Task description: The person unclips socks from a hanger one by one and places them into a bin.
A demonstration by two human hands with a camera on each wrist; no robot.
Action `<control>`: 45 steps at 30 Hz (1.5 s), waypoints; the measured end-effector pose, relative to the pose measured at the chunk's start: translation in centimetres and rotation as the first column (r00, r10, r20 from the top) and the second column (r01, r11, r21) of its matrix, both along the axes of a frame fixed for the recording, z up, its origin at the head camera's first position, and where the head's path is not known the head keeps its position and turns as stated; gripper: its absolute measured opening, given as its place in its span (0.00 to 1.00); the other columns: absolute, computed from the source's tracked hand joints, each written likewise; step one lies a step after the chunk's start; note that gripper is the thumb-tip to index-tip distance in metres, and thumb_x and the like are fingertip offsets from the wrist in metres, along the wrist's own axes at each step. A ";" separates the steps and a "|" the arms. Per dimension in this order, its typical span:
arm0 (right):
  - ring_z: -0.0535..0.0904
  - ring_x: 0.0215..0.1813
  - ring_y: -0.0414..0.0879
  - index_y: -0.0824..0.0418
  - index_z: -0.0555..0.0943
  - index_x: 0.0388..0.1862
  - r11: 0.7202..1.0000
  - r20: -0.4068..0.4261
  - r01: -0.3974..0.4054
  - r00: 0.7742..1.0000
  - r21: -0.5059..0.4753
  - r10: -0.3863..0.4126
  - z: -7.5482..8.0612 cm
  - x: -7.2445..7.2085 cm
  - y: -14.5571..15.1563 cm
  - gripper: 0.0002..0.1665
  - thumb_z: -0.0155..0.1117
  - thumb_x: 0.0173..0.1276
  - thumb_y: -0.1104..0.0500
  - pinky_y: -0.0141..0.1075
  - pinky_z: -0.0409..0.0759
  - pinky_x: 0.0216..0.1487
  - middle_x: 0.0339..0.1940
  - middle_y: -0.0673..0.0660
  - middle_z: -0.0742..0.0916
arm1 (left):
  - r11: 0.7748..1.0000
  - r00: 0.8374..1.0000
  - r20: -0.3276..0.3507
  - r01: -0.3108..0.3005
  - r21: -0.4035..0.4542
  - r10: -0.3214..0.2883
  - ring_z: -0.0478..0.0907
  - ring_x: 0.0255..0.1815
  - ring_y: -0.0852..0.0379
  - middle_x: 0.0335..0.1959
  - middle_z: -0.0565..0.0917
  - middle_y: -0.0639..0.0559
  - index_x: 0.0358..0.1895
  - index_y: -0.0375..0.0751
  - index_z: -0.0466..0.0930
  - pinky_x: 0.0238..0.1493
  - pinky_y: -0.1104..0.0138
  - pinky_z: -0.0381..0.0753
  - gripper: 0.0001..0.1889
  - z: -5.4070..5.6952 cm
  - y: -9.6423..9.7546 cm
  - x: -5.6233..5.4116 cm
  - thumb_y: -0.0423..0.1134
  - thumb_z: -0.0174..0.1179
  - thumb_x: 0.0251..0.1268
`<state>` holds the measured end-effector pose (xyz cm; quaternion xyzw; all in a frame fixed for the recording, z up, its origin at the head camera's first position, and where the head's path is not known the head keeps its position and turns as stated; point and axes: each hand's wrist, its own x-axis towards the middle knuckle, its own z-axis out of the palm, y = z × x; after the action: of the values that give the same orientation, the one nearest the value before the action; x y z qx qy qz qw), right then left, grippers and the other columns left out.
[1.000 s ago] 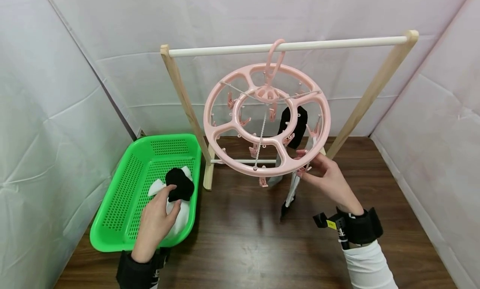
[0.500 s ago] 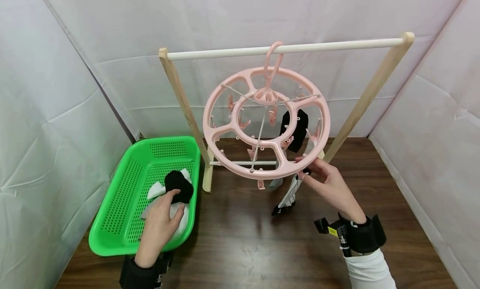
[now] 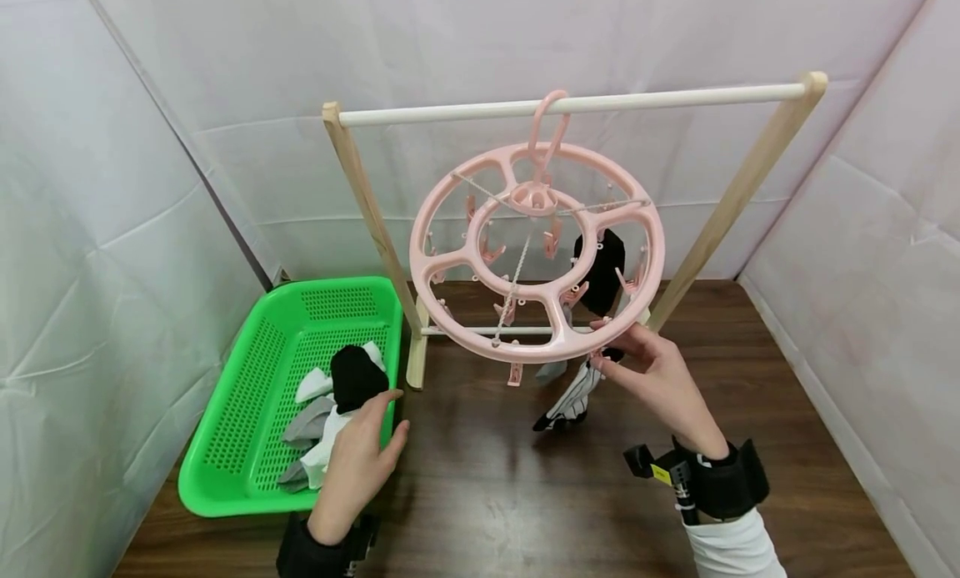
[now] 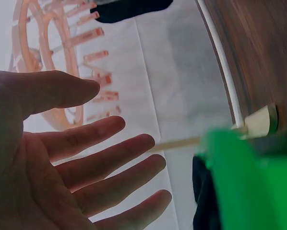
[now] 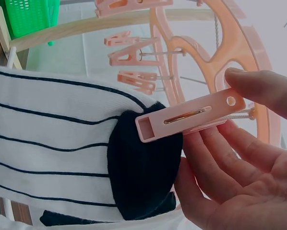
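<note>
My right hand (image 3: 660, 382) pinches a pink clip (image 5: 191, 115) between thumb and fingers at the front right of the round pink hanger (image 3: 442, 311). That clip bites the dark end of a white sock with black stripes (image 5: 52, 139), which hangs down below the ring. My left hand (image 3: 360, 469) is over the right rim of the green basket (image 3: 225, 428), fingers spread and holding nothing. In the basket lie a black sock (image 3: 358, 378), white socks (image 3: 330, 444) and grey socks (image 3: 306, 428), partly hidden by that hand.
The hanger hooks over the white bar (image 3: 675, 100) of a wooden rack (image 3: 367, 194). A black sock (image 3: 602, 269) hangs farther back from the ring, and several pink clips (image 3: 504, 311) dangle from it. Pale fabric walls (image 3: 862, 269) surround the dark wooden floor (image 3: 480, 495).
My left hand has moved right, away from the socks in the basket, uncovering the grey ones. My right hand stays at the clip; the striped sock has swung left.
</note>
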<state>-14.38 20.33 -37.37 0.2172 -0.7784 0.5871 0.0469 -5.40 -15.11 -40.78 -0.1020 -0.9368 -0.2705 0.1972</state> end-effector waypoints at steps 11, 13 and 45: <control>0.80 0.51 0.42 0.67 0.77 0.57 0.996 -0.023 -0.075 0.997 -0.048 0.074 0.0 -0.1 -1.1 0.22 0.67 0.64 0.69 0.31 0.77 0.46 0.46 0.52 0.86 | 0.994 0.994 -0.012 0.106 0.002 -0.106 0.80 0.46 0.44 0.49 0.81 0.40 0.55 0.32 0.76 0.41 0.54 0.79 0.20 -1.0 2.3 -0.9 0.28 0.66 0.59; 0.80 0.50 0.42 0.67 0.77 0.57 0.996 -0.022 -0.077 0.997 -0.038 0.077 0.0 -0.1 -1.4 0.22 0.67 0.64 0.69 0.31 0.76 0.45 0.46 0.53 0.86 | 0.992 0.992 -0.021 0.123 0.002 -0.123 0.81 0.46 0.44 0.49 0.81 0.40 0.55 0.32 0.76 0.41 0.54 0.79 0.20 -1.1 2.6 -1.0 0.28 0.66 0.59; 0.80 0.53 0.49 0.63 0.79 0.55 0.990 0.090 -0.069 0.993 -0.121 0.080 -0.4 1.0 -6.7 0.22 0.71 0.62 0.62 0.47 0.74 0.52 0.48 0.57 0.84 | 0.916 0.926 0.065 0.353 0.192 -0.371 0.80 0.50 0.46 0.50 0.82 0.41 0.58 0.34 0.75 0.48 0.55 0.77 0.27 -2.4 7.8 -4.5 0.37 0.71 0.55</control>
<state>-13.43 13.59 -37.75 0.2151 -0.7351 0.6429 0.0008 -9.90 -7.33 -43.18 -0.2422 -0.8827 -0.3890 0.1046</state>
